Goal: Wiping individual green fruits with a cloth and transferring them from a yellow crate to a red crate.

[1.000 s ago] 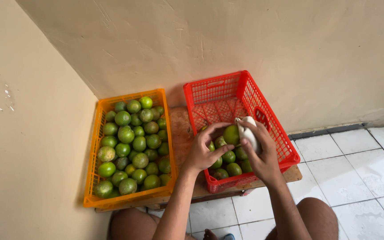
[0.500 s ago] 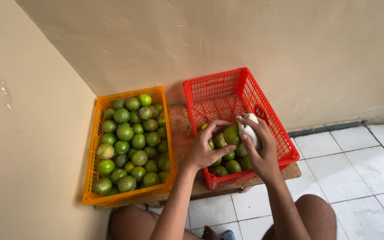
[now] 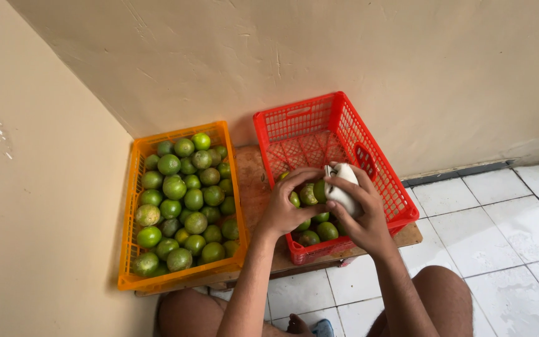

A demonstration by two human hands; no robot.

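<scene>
My left hand (image 3: 285, 206) grips a green citrus fruit (image 3: 320, 190) over the near end of the red plastic crate (image 3: 369, 159). Against that fruit my right hand (image 3: 360, 212) presses a white cloth (image 3: 339, 187), which covers its right side. Several more green fruits (image 3: 319, 232) lie in the red crate beneath my hands; its far half shows bare mesh. To the left stands an orange plastic crate (image 3: 133, 206) full of green fruits (image 3: 185, 203).
Both crates rest on a low wooden board (image 3: 252, 181) in a corner between two beige walls. White floor tiles (image 3: 500, 218) spread to the right. My bare knees (image 3: 441, 299) show at the bottom edge.
The white cloth has slid leftward over the fruit, covering more of it. My hands have sunk slightly toward the crate. The view has shifted a little.
</scene>
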